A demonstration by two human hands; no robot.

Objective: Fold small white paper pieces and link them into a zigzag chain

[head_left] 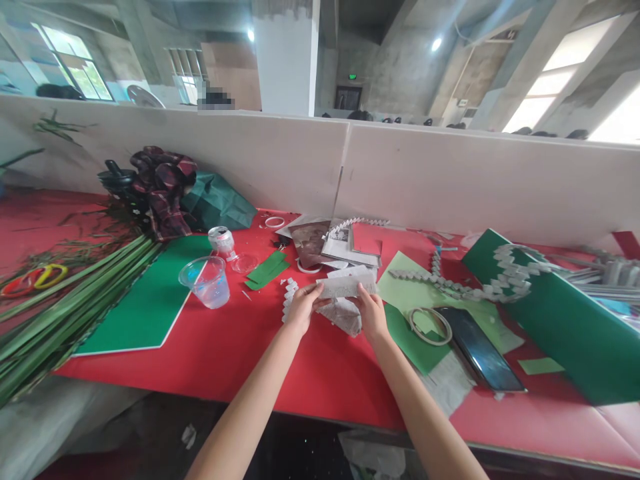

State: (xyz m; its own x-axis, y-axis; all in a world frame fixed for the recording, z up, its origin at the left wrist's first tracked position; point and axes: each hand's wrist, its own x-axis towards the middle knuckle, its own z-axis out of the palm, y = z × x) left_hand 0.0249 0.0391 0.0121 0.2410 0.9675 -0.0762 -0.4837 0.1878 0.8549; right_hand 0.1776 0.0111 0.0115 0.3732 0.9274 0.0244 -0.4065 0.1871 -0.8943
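Paper strip (345, 285) in two-handed grip (301, 311), red table (323, 377)

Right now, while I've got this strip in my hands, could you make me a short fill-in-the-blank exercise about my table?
The left hand and right hand hold a strip made of ____.
Below the hands, the table is coloured ____.
Of the two hands, the phone lies nearer the ____ one.
The long leaves are coloured ____.
Missing words: paper; red; right; green.
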